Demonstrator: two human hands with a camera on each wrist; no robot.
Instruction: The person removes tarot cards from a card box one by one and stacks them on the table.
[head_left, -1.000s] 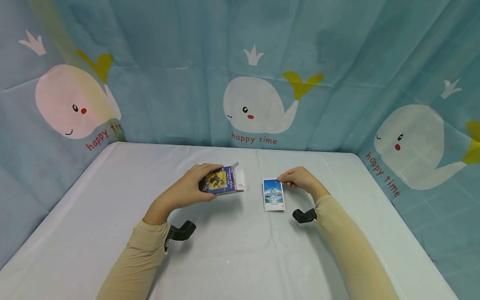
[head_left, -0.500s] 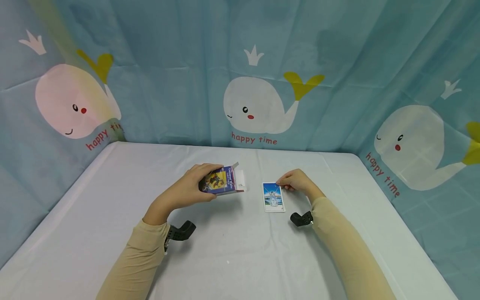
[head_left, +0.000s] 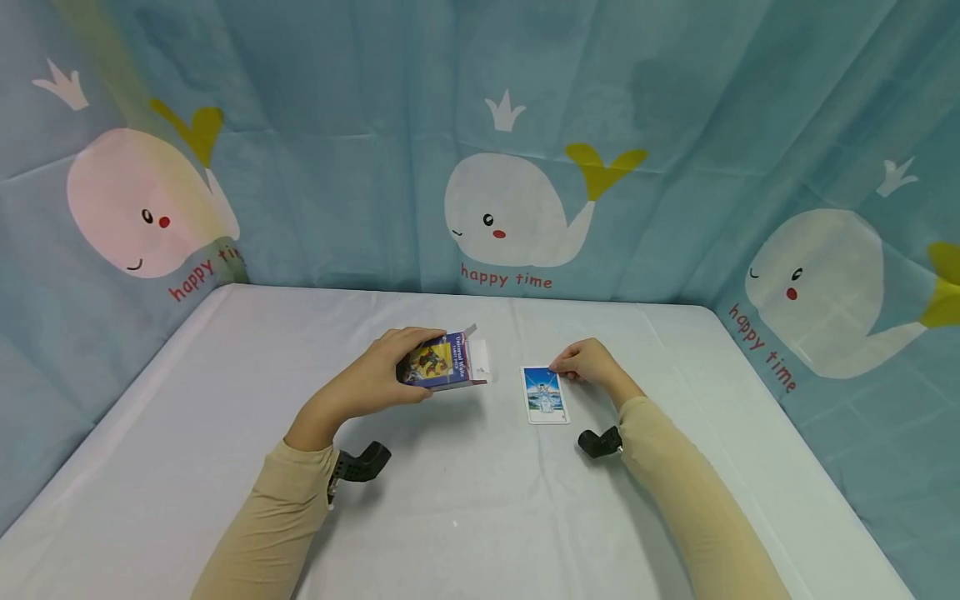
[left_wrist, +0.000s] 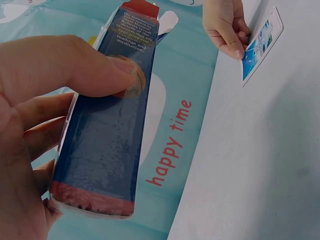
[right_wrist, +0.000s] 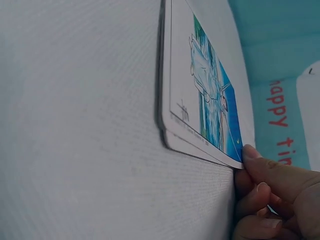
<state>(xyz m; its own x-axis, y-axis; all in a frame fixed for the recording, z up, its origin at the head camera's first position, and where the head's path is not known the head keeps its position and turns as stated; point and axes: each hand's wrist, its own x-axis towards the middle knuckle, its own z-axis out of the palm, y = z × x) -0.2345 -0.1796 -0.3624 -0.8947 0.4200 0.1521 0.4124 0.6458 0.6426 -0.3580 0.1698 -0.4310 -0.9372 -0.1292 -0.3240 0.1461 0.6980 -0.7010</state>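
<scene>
My left hand [head_left: 371, 377] holds a blue and purple tarot card box [head_left: 441, 362] above the table, thumb on one side and fingers round the other. The box's end flap hangs open toward the right. In the left wrist view the thumb presses the narrow printed side of the box [left_wrist: 102, 150]. To the right, my right hand [head_left: 594, 364] pinches the far right corner of a tarot card [head_left: 545, 397] with a blue picture. The right wrist view shows the card [right_wrist: 205, 92] face up, with at least one more card edge under it, low on the table.
A white cloth covers the table [head_left: 450, 525]. Behind it and at both sides hangs a blue curtain [head_left: 337, 208] printed with whales. A black wrist camera [head_left: 363, 462] sits below the left hand and another black camera [head_left: 600, 442] below the right.
My right hand has moved slightly nearer and left, still pinching the card's corner. The card's far edge has come lower and its edges look more even. The left hand and box have stayed put.
</scene>
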